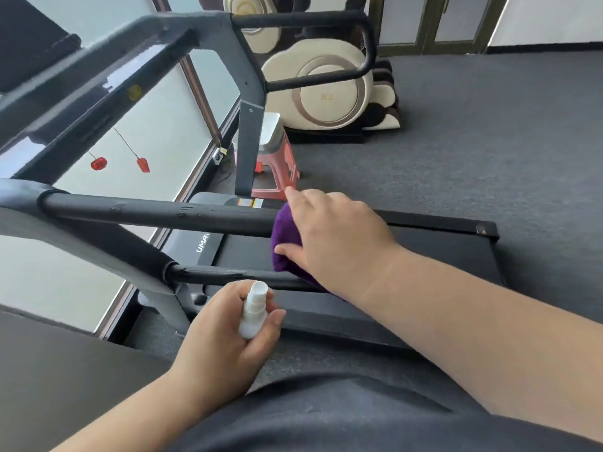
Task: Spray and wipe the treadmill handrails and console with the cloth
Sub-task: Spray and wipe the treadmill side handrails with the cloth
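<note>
My right hand (329,236) grips the folded purple terry cloth (287,243) around the near black foam-padded treadmill handrail (156,215), while my left hand (225,337), nearer me, curls around the small white plastic spray bottle (253,309).

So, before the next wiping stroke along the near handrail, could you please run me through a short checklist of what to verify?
1. Purple cloth in contact with the near handrail: ok, it is wrapped over the bar's end.
2. Right hand gripping the cloth: ok, thumb and fingers curl over it.
3. Spray bottle secure: ok, the left hand holds it upright, nozzle on top.
4. Handrail already sprayed: cannot tell, no wetness is visible on the black bar.
5. Path along the bar free: ok, nothing rests on it toward the console end.
6. Far handrail wiped: cannot tell.
</note>
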A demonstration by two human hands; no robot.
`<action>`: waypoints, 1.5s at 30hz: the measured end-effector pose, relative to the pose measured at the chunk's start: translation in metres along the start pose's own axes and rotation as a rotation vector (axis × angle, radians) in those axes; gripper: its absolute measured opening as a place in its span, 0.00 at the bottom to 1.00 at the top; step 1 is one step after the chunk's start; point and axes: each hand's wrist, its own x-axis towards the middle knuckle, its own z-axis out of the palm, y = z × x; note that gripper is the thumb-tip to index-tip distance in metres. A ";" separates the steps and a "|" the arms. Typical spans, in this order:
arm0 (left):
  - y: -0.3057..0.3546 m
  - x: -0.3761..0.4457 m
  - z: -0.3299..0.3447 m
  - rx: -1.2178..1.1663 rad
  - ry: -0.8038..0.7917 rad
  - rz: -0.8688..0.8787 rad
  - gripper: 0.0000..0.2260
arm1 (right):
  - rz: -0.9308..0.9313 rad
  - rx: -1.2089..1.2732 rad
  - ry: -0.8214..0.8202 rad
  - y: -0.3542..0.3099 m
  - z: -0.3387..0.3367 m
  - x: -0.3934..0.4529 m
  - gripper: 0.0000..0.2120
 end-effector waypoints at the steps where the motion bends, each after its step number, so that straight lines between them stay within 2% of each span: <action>1: 0.006 0.001 0.006 0.010 -0.021 0.018 0.07 | -0.027 -0.059 -0.027 -0.007 -0.002 0.010 0.36; 5: 0.030 0.011 0.025 0.076 -0.137 0.126 0.05 | -0.029 -0.069 -0.043 -0.021 -0.001 0.029 0.33; 10: 0.038 0.013 0.033 0.103 -0.128 0.179 0.08 | 0.045 0.209 0.162 0.014 0.016 -0.004 0.30; 13: 0.035 0.011 0.030 0.131 -0.137 0.143 0.08 | 0.157 0.539 0.173 0.043 0.036 -0.032 0.33; 16: 0.030 0.007 0.031 0.157 -0.141 0.104 0.08 | 0.233 0.799 0.303 0.055 0.070 -0.055 0.34; 19: 0.029 0.008 0.036 0.175 -0.163 0.084 0.08 | 0.269 0.875 0.428 0.056 0.102 -0.070 0.37; 25: 0.032 0.010 0.038 0.181 -0.182 0.070 0.08 | 0.435 1.008 0.393 0.052 0.143 -0.090 0.43; 31: 0.035 0.013 0.041 0.174 -0.188 0.144 0.07 | 0.359 0.894 0.497 0.049 0.131 -0.084 0.37; 34: 0.034 0.017 0.039 0.153 -0.190 0.198 0.06 | 0.267 0.756 0.530 0.044 0.104 -0.067 0.35; 37: 0.033 0.017 0.033 0.128 -0.158 0.212 0.06 | 0.153 0.559 0.496 0.038 0.074 -0.048 0.35; 40: 0.029 0.017 0.026 0.124 -0.139 0.182 0.06 | 0.127 0.375 0.283 0.030 0.036 -0.029 0.35; 42: 0.025 0.016 0.020 0.126 -0.118 0.156 0.06 | 0.052 0.248 0.050 0.022 0.012 -0.009 0.33; 45: 0.021 0.012 0.011 0.115 -0.082 0.147 0.05 | -0.064 0.088 -0.148 0.001 -0.006 0.023 0.30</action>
